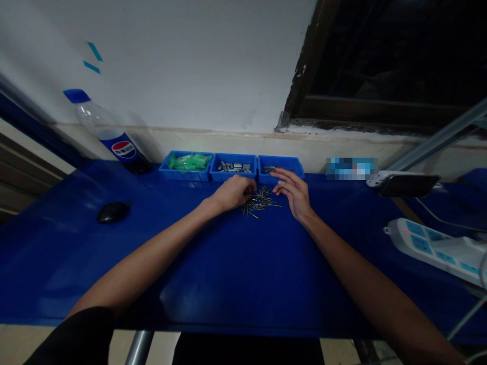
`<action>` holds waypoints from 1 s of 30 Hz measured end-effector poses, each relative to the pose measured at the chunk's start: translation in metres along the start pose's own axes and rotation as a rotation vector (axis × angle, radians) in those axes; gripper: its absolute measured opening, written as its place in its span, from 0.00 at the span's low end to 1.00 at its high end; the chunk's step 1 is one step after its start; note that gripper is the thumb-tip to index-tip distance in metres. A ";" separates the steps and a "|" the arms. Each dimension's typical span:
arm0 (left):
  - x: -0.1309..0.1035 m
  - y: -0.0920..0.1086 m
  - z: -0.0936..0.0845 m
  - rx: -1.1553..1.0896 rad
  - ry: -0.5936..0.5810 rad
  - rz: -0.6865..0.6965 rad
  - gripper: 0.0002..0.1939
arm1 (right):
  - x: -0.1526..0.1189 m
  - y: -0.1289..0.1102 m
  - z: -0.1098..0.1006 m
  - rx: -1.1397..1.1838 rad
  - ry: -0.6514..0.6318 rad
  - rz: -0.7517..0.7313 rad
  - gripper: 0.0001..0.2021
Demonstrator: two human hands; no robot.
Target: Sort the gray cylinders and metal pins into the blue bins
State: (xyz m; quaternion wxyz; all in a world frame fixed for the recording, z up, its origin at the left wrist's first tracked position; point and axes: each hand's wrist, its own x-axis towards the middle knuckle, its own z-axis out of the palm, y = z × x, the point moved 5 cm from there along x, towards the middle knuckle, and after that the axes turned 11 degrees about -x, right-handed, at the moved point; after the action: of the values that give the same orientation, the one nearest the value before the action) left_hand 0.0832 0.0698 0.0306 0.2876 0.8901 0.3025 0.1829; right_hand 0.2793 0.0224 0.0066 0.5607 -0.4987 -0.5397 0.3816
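A loose pile of thin gold and silver metal pins (261,199) lies on the blue tabletop (243,274), in front of the bins. At the pile's left edge is my left hand (233,193), its fingers curled in and pressed together; what they hold, if anything, is hidden. My right hand (294,191) is over the right side of the pile, fingers apart and stretched toward the right blue bin (291,163). More such pins (270,169) lie in that bin, partly covered by the fingertips. Nothing shows in the right hand's grasp.
The middle bin (233,175) holds small silver metal cylinders (238,167); the left bin (190,176) holds green plastic packets (189,162). A cola bottle (124,148) and black mouse (113,212) are at left. A phone (409,185) and power strip (426,244) are at right.
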 end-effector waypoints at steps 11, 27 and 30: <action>0.000 0.000 0.003 0.148 -0.016 0.042 0.17 | 0.000 -0.001 0.001 0.038 -0.010 0.001 0.17; 0.003 0.006 -0.001 0.087 0.082 0.144 0.19 | 0.000 -0.001 0.002 0.061 -0.021 -0.011 0.16; 0.002 0.012 -0.002 0.075 0.111 0.169 0.19 | 0.000 -0.001 0.002 0.061 -0.022 -0.008 0.16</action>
State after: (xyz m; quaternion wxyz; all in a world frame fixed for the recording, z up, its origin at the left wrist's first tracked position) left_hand 0.0890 0.0642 0.0404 0.2206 0.9111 0.2483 0.2441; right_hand 0.2775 0.0224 0.0070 0.5711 -0.4750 -0.5359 0.4013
